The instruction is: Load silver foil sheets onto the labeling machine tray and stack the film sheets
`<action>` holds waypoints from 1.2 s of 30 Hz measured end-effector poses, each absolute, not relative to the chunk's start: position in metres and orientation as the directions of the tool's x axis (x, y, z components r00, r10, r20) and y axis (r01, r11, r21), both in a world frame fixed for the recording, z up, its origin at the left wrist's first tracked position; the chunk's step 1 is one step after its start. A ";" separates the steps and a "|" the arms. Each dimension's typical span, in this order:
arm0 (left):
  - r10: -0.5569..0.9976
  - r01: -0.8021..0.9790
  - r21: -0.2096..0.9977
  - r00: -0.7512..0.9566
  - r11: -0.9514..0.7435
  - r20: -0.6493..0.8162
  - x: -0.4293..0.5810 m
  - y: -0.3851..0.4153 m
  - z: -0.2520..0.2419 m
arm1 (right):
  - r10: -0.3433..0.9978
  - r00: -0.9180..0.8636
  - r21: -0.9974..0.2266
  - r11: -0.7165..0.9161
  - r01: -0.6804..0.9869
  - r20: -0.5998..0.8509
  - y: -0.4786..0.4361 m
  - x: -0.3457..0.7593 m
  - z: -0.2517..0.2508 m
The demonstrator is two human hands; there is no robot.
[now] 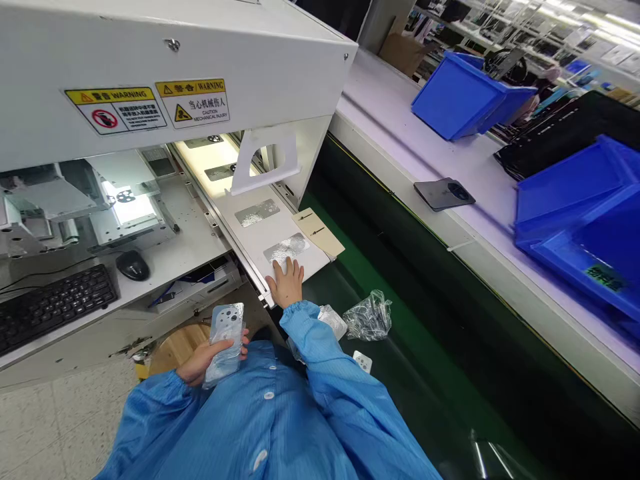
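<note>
The left hand (203,359) has its grip clamped on pale phone-shaped sheets (226,337); the right hand (289,287), grip apart with fingers spread, is at the near edge of a silvery panel (287,249) on the white belt (250,241). Another panel (257,213) lies farther along, and a blue bin (450,100) stands far right on a table (380,100).
</note>
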State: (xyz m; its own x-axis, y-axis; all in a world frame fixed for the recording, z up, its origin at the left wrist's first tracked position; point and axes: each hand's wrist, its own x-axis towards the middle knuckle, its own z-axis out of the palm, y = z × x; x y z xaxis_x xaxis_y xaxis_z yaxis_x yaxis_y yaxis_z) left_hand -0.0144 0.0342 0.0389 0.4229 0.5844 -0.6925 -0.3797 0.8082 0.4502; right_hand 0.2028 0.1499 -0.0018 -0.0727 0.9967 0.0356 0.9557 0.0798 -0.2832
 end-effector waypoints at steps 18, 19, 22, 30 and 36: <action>0.614 -0.412 0.456 0.504 0.789 -0.607 -0.015 0.028 0.012 | 0.995 -0.085 -0.368 0.101 0.925 0.059 0.150 0.205 0.010; 0.615 -0.413 0.456 0.507 0.788 -0.604 -0.015 0.027 0.012 | 0.994 -0.087 -0.386 0.107 0.916 0.069 0.149 0.205 0.013; 0.600 -0.392 0.454 0.532 0.800 -0.598 -0.010 0.029 0.018 | 0.987 -0.113 -0.483 0.153 0.862 0.111 0.141 0.206 0.025; 0.529 -0.307 0.450 0.654 0.839 -0.541 0.021 0.039 0.037 | 0.967 -0.204 -0.728 0.248 0.640 0.150 0.116 0.210 0.051; 0.461 -0.207 0.472 0.717 0.857 -0.522 0.037 0.040 0.036 | 0.954 -0.294 -0.920 0.061 0.386 -0.060 0.091 0.223 0.054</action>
